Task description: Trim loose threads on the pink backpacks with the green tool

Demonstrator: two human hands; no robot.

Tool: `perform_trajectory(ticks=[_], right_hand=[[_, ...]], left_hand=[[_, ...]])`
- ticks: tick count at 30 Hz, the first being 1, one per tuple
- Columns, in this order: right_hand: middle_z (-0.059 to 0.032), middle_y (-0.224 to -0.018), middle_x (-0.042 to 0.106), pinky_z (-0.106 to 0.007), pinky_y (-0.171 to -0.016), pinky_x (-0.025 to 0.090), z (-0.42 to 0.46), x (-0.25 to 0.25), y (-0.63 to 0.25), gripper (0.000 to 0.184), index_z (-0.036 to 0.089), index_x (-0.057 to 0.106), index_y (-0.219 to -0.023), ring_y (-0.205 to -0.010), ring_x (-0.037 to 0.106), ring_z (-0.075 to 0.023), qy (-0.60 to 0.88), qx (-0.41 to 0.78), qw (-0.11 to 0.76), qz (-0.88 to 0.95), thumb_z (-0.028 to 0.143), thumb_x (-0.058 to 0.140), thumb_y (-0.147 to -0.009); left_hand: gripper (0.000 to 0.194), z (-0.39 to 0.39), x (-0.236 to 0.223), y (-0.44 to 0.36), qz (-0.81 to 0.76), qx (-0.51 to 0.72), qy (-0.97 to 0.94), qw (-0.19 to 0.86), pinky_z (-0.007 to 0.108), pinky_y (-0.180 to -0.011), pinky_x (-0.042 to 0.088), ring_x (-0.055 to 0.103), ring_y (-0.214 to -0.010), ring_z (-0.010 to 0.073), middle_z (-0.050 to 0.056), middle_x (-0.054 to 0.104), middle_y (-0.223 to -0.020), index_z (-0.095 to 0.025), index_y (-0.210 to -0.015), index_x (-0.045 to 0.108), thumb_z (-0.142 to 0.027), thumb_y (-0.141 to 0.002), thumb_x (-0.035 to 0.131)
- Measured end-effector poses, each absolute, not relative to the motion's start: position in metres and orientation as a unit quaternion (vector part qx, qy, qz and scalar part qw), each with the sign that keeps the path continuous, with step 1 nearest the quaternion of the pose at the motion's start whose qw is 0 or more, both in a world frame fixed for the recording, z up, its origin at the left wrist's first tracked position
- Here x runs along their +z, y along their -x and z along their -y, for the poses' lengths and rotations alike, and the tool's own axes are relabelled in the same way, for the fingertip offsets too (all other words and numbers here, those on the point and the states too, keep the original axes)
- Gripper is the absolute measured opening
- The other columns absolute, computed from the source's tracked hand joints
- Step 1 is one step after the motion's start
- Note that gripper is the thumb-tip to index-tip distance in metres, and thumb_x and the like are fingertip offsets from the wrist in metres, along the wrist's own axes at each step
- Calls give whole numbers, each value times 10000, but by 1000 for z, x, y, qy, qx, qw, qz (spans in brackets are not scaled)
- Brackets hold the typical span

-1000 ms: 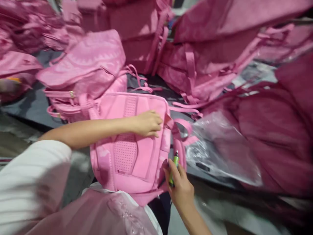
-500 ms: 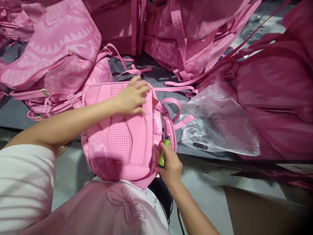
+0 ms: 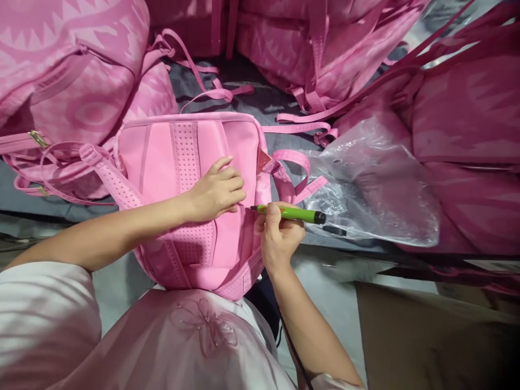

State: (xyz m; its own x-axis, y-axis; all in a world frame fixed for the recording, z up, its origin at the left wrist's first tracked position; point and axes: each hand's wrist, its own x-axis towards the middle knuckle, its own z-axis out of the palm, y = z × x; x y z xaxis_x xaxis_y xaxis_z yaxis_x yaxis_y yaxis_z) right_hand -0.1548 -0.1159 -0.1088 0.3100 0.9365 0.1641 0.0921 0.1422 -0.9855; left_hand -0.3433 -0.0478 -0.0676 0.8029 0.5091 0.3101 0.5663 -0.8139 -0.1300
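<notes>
Just right of the right grip (image 3: 280, 238), a loose strap (image 3: 311, 189) and a clear plastic bag (image 3: 390, 189) crowd the tabletop (image 3: 244, 73), with a darker pink backpack (image 3: 467, 135) past them. Other packs (image 3: 89, 108) stand beyond and left of the left grip (image 3: 217, 190).

The tabletop's near edge runs beside the right grip; below it, open floor (image 3: 325, 292) gives the forearm room.

The right grip is closed around a green marker (image 3: 294, 213), its tip pointing left; contact with the panel is hard to make out. The left grip rests loosely on the pink backpack (image 3: 158, 151), which lies beneath it and left of the right grip.

Half a second ago the marker pointed away from the wearer, and the left grip was farther up the panel.
</notes>
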Motion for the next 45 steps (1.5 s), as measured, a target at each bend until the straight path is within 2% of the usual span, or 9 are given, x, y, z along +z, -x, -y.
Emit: perform_trajectory(ticks=[8,17,22,31,34,39,41,43,45], right_hand=[[-72,-830,714,-322,-588,556,110,-114,153,305,181,647,-880,-589,659,-166,582,199,522,591,473,607,-961],[-84,-853,724,-330,-592,554,107,-115,151,330,176,638,-916,-580,667,-177,583,233,500,596,491,567,-983],[-68,-772,722,-317,-573,517,105,-112,148,348,174,661,-850,-569,659,-182,603,193,478,609,479,561,-986],[-58,-758,719,-302,-535,506,104,-108,149,351,172,663,-857,-525,643,-166,584,225,490,607,486,571,-983],[-46,-684,694,-306,-539,496,102,-108,148,366,178,665,-798,-517,632,-173,597,189,469,623,477,563,-984],[-90,-712,709,-326,-536,490,100,-112,145,502,162,699,-834,-565,657,-211,595,178,448,643,598,498,-981],[-92,-609,663,-350,-510,455,101,-115,141,592,173,711,-763,-543,651,-243,611,117,425,658,663,451,-970],[-103,-563,628,-374,-465,410,99,-121,133,599,207,731,-746,-530,652,-281,623,83,411,660,718,473,-924],[-58,-415,480,-370,-379,295,91,-131,126,547,276,698,-641,-364,516,-256,638,81,381,664,726,507,-887]], left_hand=[[274,48,-74,342,284,-161,936,130,496,-1201,319,542,-1001,198,-8,637,-909,-221,-903,635,-475,-979,568],[245,49,-77,341,293,-142,939,114,496,-1221,299,545,-1046,201,-3,636,-936,-220,-919,644,-448,-979,577],[259,48,-77,340,299,-136,940,89,507,-1229,293,542,-1063,199,4,639,-952,-213,-923,642,-440,-1000,543],[273,50,-76,339,296,-144,935,129,485,-1204,344,564,-1024,190,-13,642,-932,-210,-938,651,-468,-985,573],[277,48,-75,339,296,-135,939,114,493,-1204,350,564,-1033,194,-4,655,-937,-210,-945,661,-472,-980,582],[209,46,-78,337,306,-136,938,85,521,-1195,362,580,-1036,210,33,683,-934,-203,-960,696,-395,-968,614],[217,48,-77,335,301,-132,942,75,522,-1198,362,599,-1048,220,45,692,-956,-203,-969,717,-384,-974,598],[259,48,-74,335,284,-115,949,69,517,-1205,358,616,-1079,230,54,702,-1014,-215,-1017,737,-367,-1005,529],[299,45,-71,336,286,-87,951,76,513,-1214,351,622,-1128,237,64,710,-1094,-231,-1096,744,-324,-1021,470]])
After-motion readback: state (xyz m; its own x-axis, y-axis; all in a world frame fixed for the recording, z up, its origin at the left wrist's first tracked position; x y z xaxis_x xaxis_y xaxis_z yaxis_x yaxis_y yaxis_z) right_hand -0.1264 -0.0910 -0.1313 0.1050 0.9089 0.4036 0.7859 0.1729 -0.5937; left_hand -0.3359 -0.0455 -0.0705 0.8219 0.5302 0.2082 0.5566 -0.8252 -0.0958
